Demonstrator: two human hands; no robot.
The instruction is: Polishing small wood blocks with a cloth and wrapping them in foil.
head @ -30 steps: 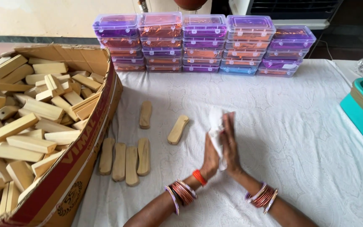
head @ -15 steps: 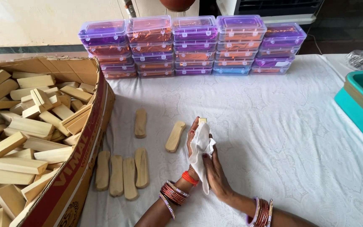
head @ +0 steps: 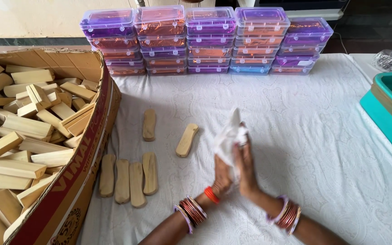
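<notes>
Both forearms are raised from the near edge of the counter (head: 323, 136), converging at its middle. The left hand (head: 223, 174) and right hand (head: 248, 170) are pressed palm to palm, fingers pointing away, closed together.

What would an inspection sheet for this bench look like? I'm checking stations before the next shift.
Surface: white patterned tablecloth covers the table, slightly wrinkled.
Job's things: white cloth pressed between both palms; whether it wraps anything cannot be told.
Clutter: six shaped wooden pieces lie flat, four in a row, two apart; cardboard box of wooden blocks at left.
Grips: left hand and right hand closed around the cloth, bangles on both wrists.
Cables: nothing seen.
Surroundings: stacked purple-lidded plastic boxes along the far edge; teal tray at right.
</notes>
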